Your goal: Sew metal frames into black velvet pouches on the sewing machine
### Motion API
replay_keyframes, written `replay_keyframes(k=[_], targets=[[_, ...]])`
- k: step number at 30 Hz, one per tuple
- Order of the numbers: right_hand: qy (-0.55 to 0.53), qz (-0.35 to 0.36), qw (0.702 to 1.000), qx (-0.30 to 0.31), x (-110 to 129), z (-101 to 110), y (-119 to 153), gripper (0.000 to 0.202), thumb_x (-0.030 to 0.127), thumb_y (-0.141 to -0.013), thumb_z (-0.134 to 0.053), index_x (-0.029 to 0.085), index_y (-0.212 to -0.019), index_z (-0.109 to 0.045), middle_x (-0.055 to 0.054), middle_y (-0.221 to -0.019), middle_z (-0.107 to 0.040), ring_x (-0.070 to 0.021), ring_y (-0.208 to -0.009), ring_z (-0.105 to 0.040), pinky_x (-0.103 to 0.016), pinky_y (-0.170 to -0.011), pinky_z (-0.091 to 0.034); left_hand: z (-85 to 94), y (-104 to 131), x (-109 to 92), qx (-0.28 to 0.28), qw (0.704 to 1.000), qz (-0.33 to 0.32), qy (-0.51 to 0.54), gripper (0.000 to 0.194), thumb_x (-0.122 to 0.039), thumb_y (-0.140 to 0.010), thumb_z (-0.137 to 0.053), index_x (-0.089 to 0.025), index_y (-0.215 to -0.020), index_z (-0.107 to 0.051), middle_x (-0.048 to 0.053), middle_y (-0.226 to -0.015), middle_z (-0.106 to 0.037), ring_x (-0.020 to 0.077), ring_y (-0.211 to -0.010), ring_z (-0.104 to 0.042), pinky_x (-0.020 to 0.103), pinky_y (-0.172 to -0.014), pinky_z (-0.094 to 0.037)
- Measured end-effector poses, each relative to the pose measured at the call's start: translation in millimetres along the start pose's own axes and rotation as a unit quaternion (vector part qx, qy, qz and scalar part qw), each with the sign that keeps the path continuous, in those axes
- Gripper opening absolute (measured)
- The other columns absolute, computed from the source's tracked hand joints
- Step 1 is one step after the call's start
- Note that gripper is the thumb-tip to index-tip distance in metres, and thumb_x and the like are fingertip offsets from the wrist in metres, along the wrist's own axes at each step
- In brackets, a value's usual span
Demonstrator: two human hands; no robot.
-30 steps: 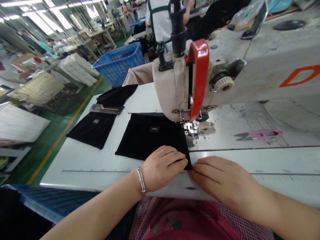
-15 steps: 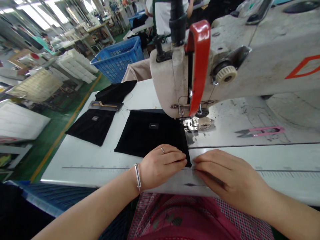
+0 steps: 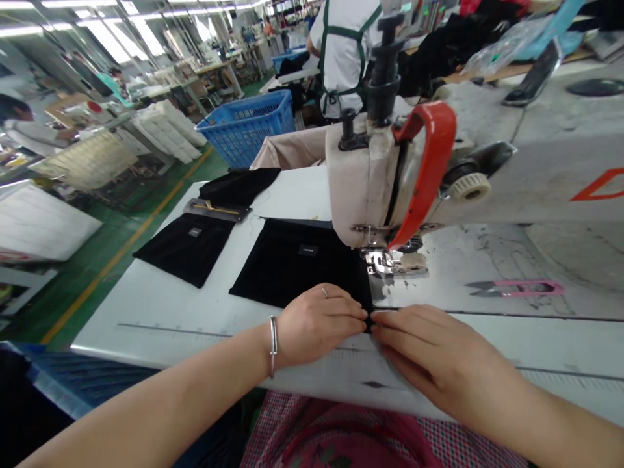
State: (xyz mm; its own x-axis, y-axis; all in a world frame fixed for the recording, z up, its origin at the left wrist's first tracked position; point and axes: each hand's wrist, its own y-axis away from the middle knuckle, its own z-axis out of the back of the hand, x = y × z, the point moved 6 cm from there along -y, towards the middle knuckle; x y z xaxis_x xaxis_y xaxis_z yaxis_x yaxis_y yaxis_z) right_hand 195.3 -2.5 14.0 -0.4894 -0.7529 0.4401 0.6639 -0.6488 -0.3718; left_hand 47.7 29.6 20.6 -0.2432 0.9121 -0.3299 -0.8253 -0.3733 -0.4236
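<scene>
Head | black cloth piece [image 3: 277, 266] flat on counter [image 3: 146, 305], edge at presser foot [image 3: 385, 261] | likely light, soft, creep-prone; best held at near-right corner | left hand [image 3: 314, 328], right hand [image 3: 433, 351]: fingers narrow there, pinch unclear

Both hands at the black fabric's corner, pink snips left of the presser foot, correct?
No, the head view shows the pink snips right of the presser foot; left hand and right hand are at the corner of the black fabric.
</scene>
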Motion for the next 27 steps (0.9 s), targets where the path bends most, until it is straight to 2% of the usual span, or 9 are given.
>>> replay_keyframes(k=[8, 16, 22, 27], targets=[[0.044, 0.009, 0.998, 0.04, -18.5, 3.8, -22.3, 0.021, 0.016, -0.092, -0.05, 0.018, -0.107, -0.064, -0.007, -0.106, -0.066, -0.0212, -0.096, -0.061, -0.04, -0.084, -0.053, 3.0, -10.2, 28.4, 0.0, 1.0, -0.004, -0.013, 0.019, -0.013, -0.092, -0.052, -0.017, -0.098, -0.069, 0.003, -0.103, -0.073, 0.0144, -0.101, -0.065, 0.032, -0.095, -0.052], [0.102, -0.015, 0.995, -0.002, -41.4, 2.9, -29.9, 0.027, 0.023, -0.092, -0.051, 0.019, -0.116, -0.063, -0.008, -0.114, -0.064, -0.0226, -0.1, -0.061, -0.041, -0.083, -0.053, 5.5, -19.2, 56.8, 0.004, 0.999, 0.033, -0.019, 0.021, -0.012, -0.092, -0.051, -0.017, -0.1, -0.07, 0.002, -0.107, -0.072, 0.0147, -0.106, -0.063, 0.031, -0.098, -0.05], [0.15, -0.068, 0.986, 0.019, -52.6, -4.2, -32.3, 0.031, 0.028, -0.094, -0.048, 0.019, -0.121, -0.059, -0.008, -0.111, -0.063, -0.0199, -0.081, -0.061, -0.037, -0.072, -0.05, 6.1, -24.8, 78.2, -0.011, 0.998, 0.066, -0.02, 0.019, -0.018, -0.093, -0.053, -0.021, -0.098, -0.071, 0.001, -0.106, -0.072, 0.0146, -0.101, -0.066, 0.03, -0.095, -0.052], [0.167, -0.087, 0.982, 0.026, -53.0, -7.4, -32.9, 0.03, 0.03, -0.096, -0.044, 0.019, -0.119, -0.061, -0.008, -0.11, -0.062, -0.0204, -0.079, -0.059, -0.037, -0.071, -0.048, 7.5, -27.9, 92.1, -0.033, 0.995, 0.091, -0.038, 0.019, -0.019, -0.092, -0.055, -0.021, -0.096, -0.073, 0.002, -0.102, -0.073, 0.0154, -0.095, -0.068, 0.031, -0.093, -0.053]])
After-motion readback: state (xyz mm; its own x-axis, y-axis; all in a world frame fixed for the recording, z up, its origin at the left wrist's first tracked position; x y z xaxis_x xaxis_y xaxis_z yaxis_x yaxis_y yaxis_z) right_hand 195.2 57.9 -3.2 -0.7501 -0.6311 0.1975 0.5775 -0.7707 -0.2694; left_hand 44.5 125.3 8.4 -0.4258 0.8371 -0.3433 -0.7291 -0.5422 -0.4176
